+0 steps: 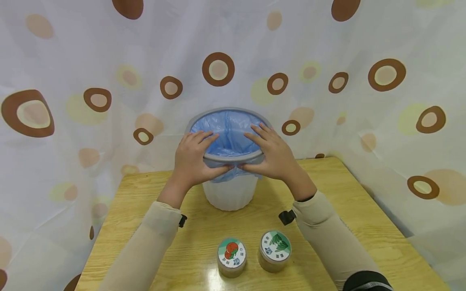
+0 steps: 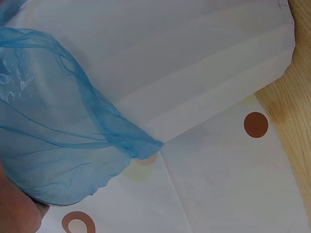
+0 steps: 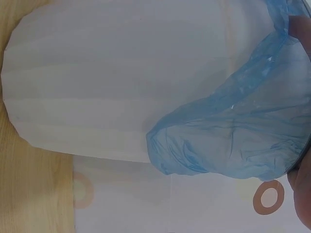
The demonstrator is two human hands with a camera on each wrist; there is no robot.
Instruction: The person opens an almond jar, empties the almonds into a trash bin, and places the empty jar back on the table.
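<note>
A white trash can (image 1: 229,194) with a grey rim (image 1: 233,158) stands upright on the table. A thin blue trash bag (image 1: 227,133) lines it, and the bag's edge is folded down over the outside. My left hand (image 1: 193,157) grips the rim at the near left, fingers over the opening and thumb outside on the bag. At the near right my right hand (image 1: 274,155) holds the rim the same way, thumbs nearly meeting at the front. In both wrist views the loose bag skirt (image 2: 63,121) hangs against the can's ribbed wall (image 3: 97,87).
On the wooden table (image 1: 145,194), nearer me, stand two round containers: one with a tomato picture (image 1: 231,253) on its lid, the other with a green vegetable picture (image 1: 275,246). A dotted white curtain (image 1: 233,36) hangs behind the can and along both sides.
</note>
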